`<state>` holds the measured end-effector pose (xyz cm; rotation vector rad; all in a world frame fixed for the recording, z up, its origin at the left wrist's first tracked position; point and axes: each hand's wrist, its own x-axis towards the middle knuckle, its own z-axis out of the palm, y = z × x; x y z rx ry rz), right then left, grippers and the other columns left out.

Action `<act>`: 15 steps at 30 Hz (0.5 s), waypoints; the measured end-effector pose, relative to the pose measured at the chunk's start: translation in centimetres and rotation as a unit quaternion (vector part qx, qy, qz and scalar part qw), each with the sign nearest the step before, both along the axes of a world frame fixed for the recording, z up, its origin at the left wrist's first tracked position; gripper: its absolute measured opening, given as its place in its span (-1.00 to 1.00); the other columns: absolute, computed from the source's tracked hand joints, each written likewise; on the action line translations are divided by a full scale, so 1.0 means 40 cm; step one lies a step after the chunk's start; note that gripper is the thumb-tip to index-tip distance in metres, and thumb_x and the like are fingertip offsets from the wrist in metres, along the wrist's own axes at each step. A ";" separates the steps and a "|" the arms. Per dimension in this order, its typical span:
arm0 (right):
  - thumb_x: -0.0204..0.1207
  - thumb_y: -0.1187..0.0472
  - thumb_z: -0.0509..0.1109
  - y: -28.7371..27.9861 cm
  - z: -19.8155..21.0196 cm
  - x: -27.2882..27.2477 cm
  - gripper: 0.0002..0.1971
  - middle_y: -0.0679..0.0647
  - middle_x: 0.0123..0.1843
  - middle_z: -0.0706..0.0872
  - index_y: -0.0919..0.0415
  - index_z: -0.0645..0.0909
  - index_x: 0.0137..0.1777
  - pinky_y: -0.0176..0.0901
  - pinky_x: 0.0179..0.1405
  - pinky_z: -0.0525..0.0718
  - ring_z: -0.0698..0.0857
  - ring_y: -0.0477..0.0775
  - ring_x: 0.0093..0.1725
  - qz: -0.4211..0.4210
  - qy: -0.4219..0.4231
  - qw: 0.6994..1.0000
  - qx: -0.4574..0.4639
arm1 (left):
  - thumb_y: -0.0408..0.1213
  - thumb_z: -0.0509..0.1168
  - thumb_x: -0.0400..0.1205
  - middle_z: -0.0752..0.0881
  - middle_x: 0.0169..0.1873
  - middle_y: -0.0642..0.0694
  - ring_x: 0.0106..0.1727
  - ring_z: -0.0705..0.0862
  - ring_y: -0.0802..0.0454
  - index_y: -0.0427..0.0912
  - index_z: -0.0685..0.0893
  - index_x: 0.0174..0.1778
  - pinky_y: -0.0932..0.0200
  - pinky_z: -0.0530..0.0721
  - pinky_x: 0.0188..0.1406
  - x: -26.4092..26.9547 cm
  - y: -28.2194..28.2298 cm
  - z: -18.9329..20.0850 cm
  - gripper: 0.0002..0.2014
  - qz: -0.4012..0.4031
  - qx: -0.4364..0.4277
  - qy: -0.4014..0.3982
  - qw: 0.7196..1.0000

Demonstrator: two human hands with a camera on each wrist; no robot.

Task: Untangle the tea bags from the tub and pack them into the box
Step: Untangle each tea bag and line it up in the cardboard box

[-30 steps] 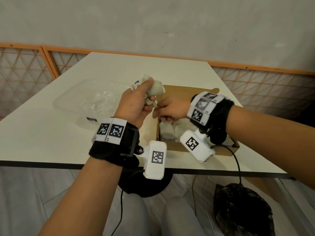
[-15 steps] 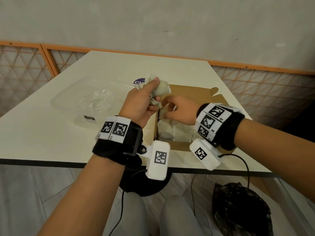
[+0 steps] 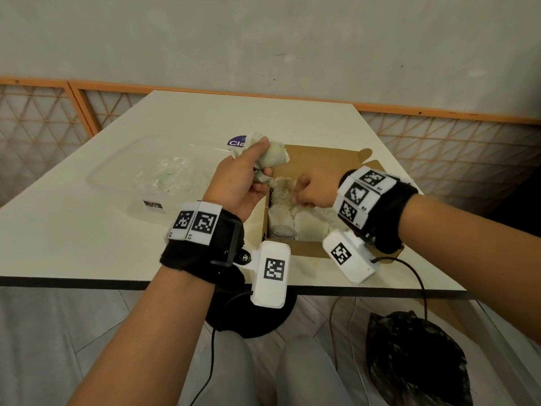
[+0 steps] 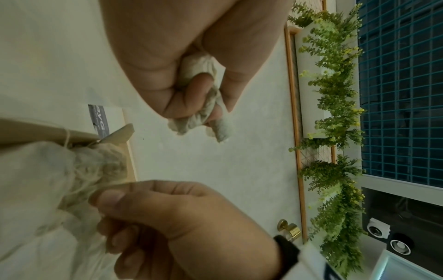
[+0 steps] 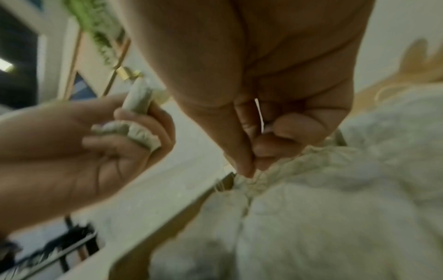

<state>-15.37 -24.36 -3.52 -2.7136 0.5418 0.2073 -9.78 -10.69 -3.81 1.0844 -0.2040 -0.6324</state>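
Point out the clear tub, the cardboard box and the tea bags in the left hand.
clear tub (image 3: 123, 183): head view, near wall.
cardboard box (image 3: 325, 158): head view, far inner wall.
tea bags (image 3: 273, 156): head view, bunch above fingers.

The left hand covers most of the bunched tea bags it grips; how many it holds cannot be told. The right hand hides the part of the tangled bag it pinches. The round label beyond is half covered, only "Cla" readable. The right wrist view is blurred, the box's contents an indistinct pale mass. The tub's contents are too faint to identify.
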 end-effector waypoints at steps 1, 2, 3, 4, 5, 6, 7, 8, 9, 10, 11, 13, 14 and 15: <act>0.47 0.11 0.42 0.007 -0.006 -0.004 -0.81 0.07 -0.23 0.69 0.24 0.66 -0.10 -0.11 -0.18 0.57 0.59 0.03 -0.22 0.012 -0.018 1.000 0.007 | -0.18 0.31 0.66 0.54 -0.38 -0.10 -0.49 0.46 0.16 -0.21 0.58 -0.04 0.40 0.35 -0.69 -0.001 -0.003 -0.001 -0.84 -0.001 0.003 -0.001 1.000; 0.44 0.05 0.44 0.020 -0.009 -0.008 -0.80 0.00 -0.29 0.64 0.19 0.63 -0.12 -0.17 -0.24 0.54 0.58 0.00 -0.25 0.025 -0.042 0.998 0.030 | -0.19 0.31 0.66 0.54 -0.39 -0.11 -0.47 0.45 0.14 -0.22 0.59 -0.06 0.40 0.35 -0.69 -0.003 -0.006 -0.004 -0.85 -0.001 0.008 -0.004 1.000; 0.41 0.00 0.47 0.034 -0.011 -0.009 -0.76 -0.04 -0.32 0.60 0.17 0.62 -0.12 -0.20 -0.28 0.50 0.56 -0.02 -0.27 0.036 -0.066 0.996 0.050 | -0.20 0.30 0.67 0.55 -0.41 -0.12 -0.46 0.43 0.12 -0.24 0.59 -0.07 0.40 0.36 -0.69 -0.005 -0.009 -0.006 -0.85 -0.001 0.014 -0.007 1.000; 0.38 -0.04 0.49 0.048 -0.013 -0.007 -0.72 -0.05 -0.33 0.58 0.16 0.62 -0.11 -0.21 -0.27 0.49 0.55 -0.03 -0.28 0.048 -0.079 0.994 0.058 | -0.22 0.28 0.68 0.56 -0.43 -0.13 -0.45 0.42 0.10 -0.26 0.60 -0.07 0.39 0.37 -0.70 -0.006 -0.013 -0.009 -0.85 0.000 0.019 -0.009 1.000; 0.37 -0.05 0.50 0.063 -0.014 -0.005 -0.73 -0.05 -0.34 0.57 0.14 0.61 -0.13 -0.22 -0.26 0.49 0.55 -0.04 -0.29 0.062 -0.082 0.993 0.051 | -0.24 0.27 0.68 0.57 -0.45 -0.13 -0.44 0.41 0.08 -0.27 0.60 -0.06 0.38 0.38 -0.71 -0.007 -0.015 -0.012 -0.85 0.001 0.022 -0.011 1.000; 0.37 -0.05 0.50 0.075 -0.019 0.000 -0.74 -0.05 -0.35 0.57 0.12 0.59 -0.19 -0.23 -0.28 0.48 0.54 -0.05 -0.30 0.071 -0.074 0.994 0.039 | -0.25 0.27 0.69 0.58 -0.47 -0.13 -0.44 0.42 0.08 -0.28 0.60 -0.06 0.39 0.38 -0.71 -0.009 -0.016 -0.015 -0.85 0.002 0.024 -0.013 1.000; 0.37 -0.05 0.49 0.081 -0.024 0.006 -0.74 -0.03 -0.37 0.56 0.11 0.56 -0.25 -0.23 -0.30 0.48 0.53 -0.06 -0.32 0.073 -0.062 0.995 0.027 | -0.25 0.26 0.69 0.58 -0.48 -0.13 -0.44 0.42 0.08 -0.28 0.60 -0.06 0.39 0.38 -0.71 -0.009 -0.016 -0.017 -0.85 0.003 0.024 -0.015 1.000; 0.38 -0.07 0.48 0.083 -0.031 0.013 -0.71 -0.01 -0.39 0.55 0.12 0.55 -0.29 -0.22 -0.31 0.48 0.52 -0.04 -0.34 0.066 -0.048 0.997 0.015 | -0.25 0.26 0.69 0.58 -0.49 -0.12 -0.45 0.43 0.09 -0.28 0.60 -0.08 0.38 0.38 -0.71 -0.009 -0.014 -0.019 -0.85 0.003 0.023 -0.017 1.000; 0.40 -0.08 0.46 0.082 -0.036 0.019 -0.69 0.02 -0.41 0.55 0.15 0.54 -0.32 -0.19 -0.28 0.49 0.52 -0.02 -0.35 0.061 -0.036 0.997 0.004 | -0.25 0.25 0.69 0.57 -0.50 -0.11 -0.46 0.43 0.10 -0.27 0.60 -0.09 0.38 0.38 -0.71 -0.008 -0.011 -0.020 -0.85 0.003 0.021 -0.018 1.000; 0.43 -0.06 0.44 0.079 -0.039 0.023 -0.67 0.03 -0.43 0.55 0.17 0.54 -0.37 -0.16 -0.26 0.50 0.52 0.00 -0.37 0.057 -0.029 0.998 0.000 | -0.25 0.25 0.70 0.56 -0.52 -0.11 -0.48 0.43 0.10 -0.27 0.59 -0.09 0.39 0.37 -0.71 -0.007 -0.007 -0.021 -0.85 0.002 0.017 -0.018 1.000; 0.46 -0.02 0.41 0.077 -0.038 0.025 -0.66 0.04 -0.46 0.55 0.17 0.51 -0.43 -0.14 -0.24 0.50 0.51 0.00 -0.40 0.054 -0.022 0.998 0.011 | -0.25 0.24 0.70 0.55 -0.53 -0.11 -0.50 0.43 0.11 -0.27 0.59 -0.08 0.39 0.37 -0.70 -0.005 -0.004 -0.021 -0.85 0.000 0.013 -0.017 1.000; 0.52 0.12 0.37 0.069 -0.032 0.023 -0.64 0.01 -0.54 0.56 0.17 0.48 -0.50 -0.14 -0.26 0.54 0.52 -0.03 -0.47 0.043 -0.017 0.996 0.074 | -0.24 0.23 0.71 0.54 -0.53 -0.11 -0.52 0.44 0.12 -0.28 0.59 -0.05 0.40 0.37 -0.69 -0.003 0.004 -0.022 -0.84 -0.002 0.009 -0.014 1.000; 0.53 0.18 0.35 0.063 -0.026 0.021 -0.65 -0.02 -0.60 0.56 0.17 0.49 -0.51 -0.20 -0.34 0.55 0.52 -0.08 -0.54 0.029 -0.018 0.993 0.111 | -0.24 0.23 0.71 0.54 -0.53 -0.11 -0.52 0.44 0.12 -0.28 0.59 -0.04 0.40 0.38 -0.68 -0.001 0.007 -0.022 -0.84 -0.002 0.008 -0.014 1.000; 0.54 0.22 0.33 0.052 -0.022 0.018 -0.65 -0.06 -0.66 0.56 0.18 0.50 -0.50 -0.27 -0.47 0.52 0.50 -0.13 -0.62 0.010 -0.022 0.990 0.139 | -0.24 0.23 0.71 0.54 -0.53 -0.11 -0.51 0.45 0.12 -0.28 0.59 -0.03 0.40 0.38 -0.68 -0.001 0.009 -0.021 -0.84 -0.002 0.005 -0.014 1.000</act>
